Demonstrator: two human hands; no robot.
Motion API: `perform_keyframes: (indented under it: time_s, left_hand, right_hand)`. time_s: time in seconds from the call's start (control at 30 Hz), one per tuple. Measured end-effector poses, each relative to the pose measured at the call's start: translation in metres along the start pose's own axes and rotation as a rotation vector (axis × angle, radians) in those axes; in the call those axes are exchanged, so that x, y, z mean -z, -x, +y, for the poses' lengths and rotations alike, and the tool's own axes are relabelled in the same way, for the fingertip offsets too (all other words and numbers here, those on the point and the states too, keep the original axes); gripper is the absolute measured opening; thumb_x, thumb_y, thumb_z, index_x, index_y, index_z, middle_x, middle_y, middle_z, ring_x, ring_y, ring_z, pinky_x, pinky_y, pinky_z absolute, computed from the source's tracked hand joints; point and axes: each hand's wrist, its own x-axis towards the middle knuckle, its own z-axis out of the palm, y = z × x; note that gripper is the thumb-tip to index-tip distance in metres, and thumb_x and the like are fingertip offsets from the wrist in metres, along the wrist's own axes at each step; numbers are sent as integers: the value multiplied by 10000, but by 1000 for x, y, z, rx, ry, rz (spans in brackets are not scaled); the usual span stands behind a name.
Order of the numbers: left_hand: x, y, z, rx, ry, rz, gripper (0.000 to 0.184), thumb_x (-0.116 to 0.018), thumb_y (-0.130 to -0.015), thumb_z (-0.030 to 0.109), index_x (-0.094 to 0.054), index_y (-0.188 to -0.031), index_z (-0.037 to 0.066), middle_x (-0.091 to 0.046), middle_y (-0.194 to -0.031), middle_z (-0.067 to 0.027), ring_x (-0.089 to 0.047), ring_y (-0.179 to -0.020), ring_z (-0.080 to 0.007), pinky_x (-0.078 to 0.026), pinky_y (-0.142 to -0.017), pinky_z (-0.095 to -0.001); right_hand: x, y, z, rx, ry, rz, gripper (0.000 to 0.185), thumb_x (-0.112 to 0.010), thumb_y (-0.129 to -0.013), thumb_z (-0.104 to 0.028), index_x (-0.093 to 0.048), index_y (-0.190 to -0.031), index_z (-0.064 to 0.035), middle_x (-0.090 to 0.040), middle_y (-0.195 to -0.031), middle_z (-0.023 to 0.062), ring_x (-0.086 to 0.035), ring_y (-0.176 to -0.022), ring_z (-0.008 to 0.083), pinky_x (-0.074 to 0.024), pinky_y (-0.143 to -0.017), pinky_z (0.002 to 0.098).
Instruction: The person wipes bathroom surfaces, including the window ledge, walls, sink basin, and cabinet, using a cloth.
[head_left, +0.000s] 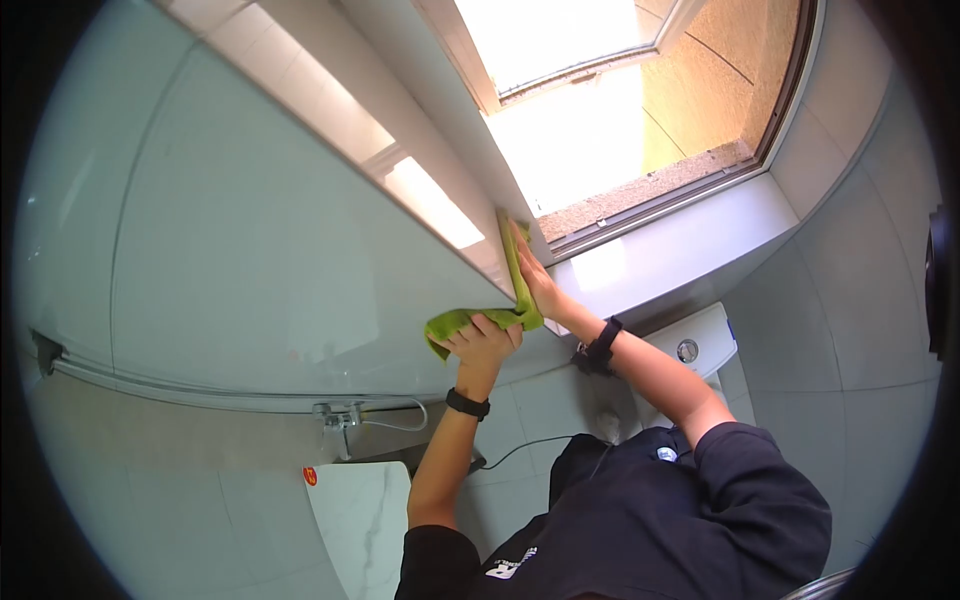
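A green cloth (533, 313) is bent around the corner where the glossy pale panel (270, 220) meets the recess by the window. My left hand (483, 340) is closed over the cloth's lower left part, fingers curled on it against the panel. Higher up, my right hand (541, 287) holds the cloth's upper strip against the recess beside the window frame, its fingers long and close together. Some green shows beyond the right fingertips. The palms of both hands are hidden. Dark bands circle both wrists.
An open window (570, 90) is above, with a white sill (680, 240) below it. A toilet cistern (690, 350) stands under the sill. A tap (340, 412) with a hose and a white marbled board (360, 520) are lower left. A dark cable (530, 443) runs behind me.
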Motion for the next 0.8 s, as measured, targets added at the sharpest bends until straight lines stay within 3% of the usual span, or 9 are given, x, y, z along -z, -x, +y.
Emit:
perform_keyframes:
  time_s: [0.07, 0.13, 0.23, 0.33, 0.37, 0.57, 0.6, 0.77, 0.8]
  left_hand:
    - [-7, 39, 8, -56, -56, 41, 766, -455, -912, 618, -352, -1329, -17, -324, -1373, -295, -344, -1216, -543, -221, -1016, -771]
    - [-21, 93, 16, -153, -99, 25, 650, -500, -891, 634, -520, -1201, 63, -476, -1231, -210, -474, -1080, -473, -330, -927, -705]
    - [-39, 139, 34, -178, 28, 137, 349, -585, -889, 534, -616, -1070, 237, -599, -968, -10, -581, -817, -314, -394, -655, -470]
    - [-68, 204, 53, -305, 89, 103, 237, -613, -875, 464, -649, -970, 250, -589, -861, 67, -568, -720, -192, -404, -629, -384]
    - [-79, 230, 60, -341, 93, 18, 298, -647, -868, 468, -656, -985, 194, -539, -813, 28, -522, -750, -206, -362, -699, -426]
    - [-113, 349, 80, -441, 289, -417, 258, -640, -912, 309, -687, -1118, 160, -636, -903, 33, -572, -769, -141, -410, -670, -318]
    - [-108, 358, 87, -333, 472, -374, 322, -631, -929, 351, -703, -1165, 144, -658, -973, -1, -602, -869, -168, -453, -747, -359]
    - [-89, 408, 112, -188, 477, -236, 447, -603, -933, 396, -658, -1288, 131, -658, -1112, -19, -590, -1100, -236, -450, -919, -411]
    - [-93, 413, 114, -86, 393, -120, 503, -558, -949, 414, -620, -1334, 96, -628, -1206, -80, -550, -1179, -302, -416, -974, -484]
  right_hand:
    - [-4, 28, 45, 11, 28, -16, 653, -267, -1111, -399, -99, -1620, -26, -121, -1692, 160, -95, -1564, 274, -97, -1250, 367]
    - [-6, 54, 98, 109, 137, -42, 646, -278, -1109, -381, -113, -1617, -17, -121, -1692, 163, -96, -1563, 277, -90, -1253, 369]
    - [-8, 79, 140, 397, 259, -18, 628, -405, -1073, -252, -185, -1602, 7, -152, -1686, 167, -131, -1560, 277, -126, -1252, 371]
    - [-6, 113, 216, 364, 240, -20, 650, -497, -1029, -167, -225, -1590, 18, -182, -1672, 198, -188, -1545, 321, -185, -1242, 392]
    - [-5, 127, 247, 283, 176, -32, 652, -500, -1028, -169, -226, -1589, 19, -184, -1672, 200, -192, -1544, 324, -186, -1241, 394]
    - [-14, 215, 369, -183, -219, -92, 668, -510, -1030, -202, -222, -1586, 33, -186, -1671, 199, -192, -1542, 321, -176, -1243, 402]
    - [-17, 229, 376, -250, -291, -86, 672, -508, -1033, -214, -218, -1585, 38, -185, -1673, 195, -185, -1544, 315, -167, -1244, 401]
    - [-17, 293, 389, 302, 187, -49, 636, -426, -1068, -244, -198, -1589, 39, -180, -1678, 172, -158, -1553, 282, -139, -1249, 385]
    - [-18, 295, 388, 236, 121, -43, 640, -406, -1075, -271, -187, -1593, 34, -169, -1681, 170, -139, -1556, 278, -128, -1251, 384]
